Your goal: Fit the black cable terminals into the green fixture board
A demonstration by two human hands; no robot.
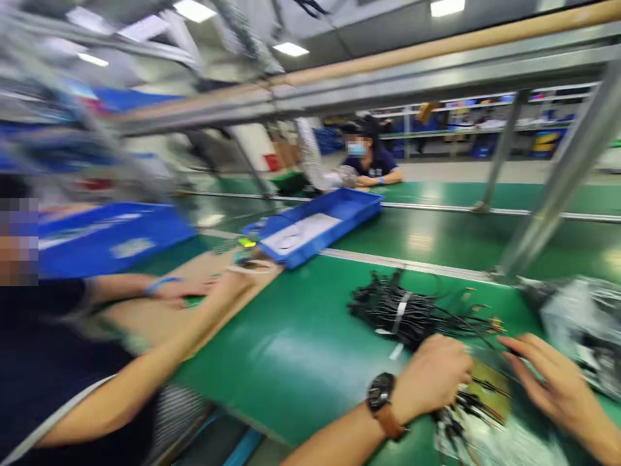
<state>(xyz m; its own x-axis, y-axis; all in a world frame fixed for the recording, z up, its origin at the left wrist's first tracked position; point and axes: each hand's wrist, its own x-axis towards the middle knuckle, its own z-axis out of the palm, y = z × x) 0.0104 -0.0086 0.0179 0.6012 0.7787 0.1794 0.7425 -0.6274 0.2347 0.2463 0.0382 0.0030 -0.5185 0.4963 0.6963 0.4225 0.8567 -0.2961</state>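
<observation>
The left hand (431,372) has its fingers curled down over short black leads (478,401), though its own knuckles hide the grip, so whether it clasps any of them cannot be told. The right hand (557,382), at the left one's 3 o'clock, has its thumb and forefinger drawn near each other with a slim dark piece showing between them; blur leaves it unclear whether they pinch it. The short leads lie between the hands, over a yellowish patch (502,382) on the desk (291,349), and their tips point towards 4 o'clock. Just beyond the left hand, at its 11 o'clock, a bundle of black cables (422,317) lies flat on the desk, its long axis running from about 9 to between 3 and 4 o'clock; a white band (401,312) crosses it, and the loose brassy ends (495,323) fan out at the 3 o'clock side, near the right fingertips. A wristwatch (381,391) sits on the left wrist. A clear plastic bag (577,310) rests at the right hand's 1 o'clock. Farther off, a blue tray (310,249) stands at the bundle's 10 to 11 o'clock, slanting towards 2. A co-worker's forearm (155,362) reaches in from 9 o'clock.
</observation>
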